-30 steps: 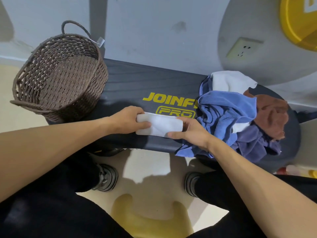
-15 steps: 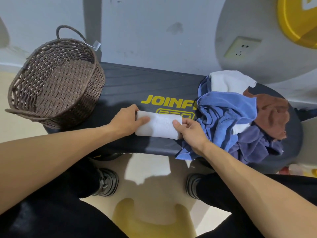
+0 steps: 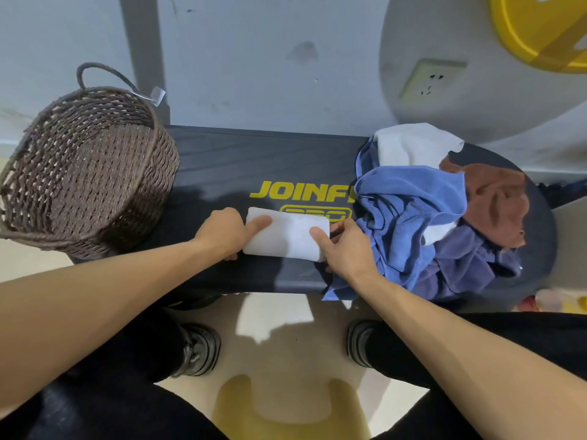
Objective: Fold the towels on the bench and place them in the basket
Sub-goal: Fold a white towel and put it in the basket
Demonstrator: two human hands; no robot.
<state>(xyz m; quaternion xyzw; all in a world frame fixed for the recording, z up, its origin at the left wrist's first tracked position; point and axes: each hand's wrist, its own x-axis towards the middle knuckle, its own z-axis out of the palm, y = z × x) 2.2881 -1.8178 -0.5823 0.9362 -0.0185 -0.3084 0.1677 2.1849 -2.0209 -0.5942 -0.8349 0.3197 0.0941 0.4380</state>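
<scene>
- Your left hand [image 3: 227, 233] and right hand [image 3: 344, 246] each pinch an end of the folded white towel [image 3: 287, 235], thumbs on top and fingers tucked under the edges. It lies flat on the dark worktop [image 3: 222, 163], between the basket [image 3: 85, 173] and the loose pile of towels [image 3: 444, 217].
- The fold could spring open when you lift it; soft cloth held only at its two ends may sag in the middle and slip apart.
- Your right hand sits just beside the blue towel [image 3: 409, 198], whose corner hangs over the worktop's front edge. Catching it could drag the pile to the floor.
- The basket stands at the worktop's left end, so a careless drop might tip it.
- The white towel is a smooth, rounded rectangle. The basket is brown woven cord, round, with loop handles. The pile is crumpled blue, purple, brown and white terry.
</scene>
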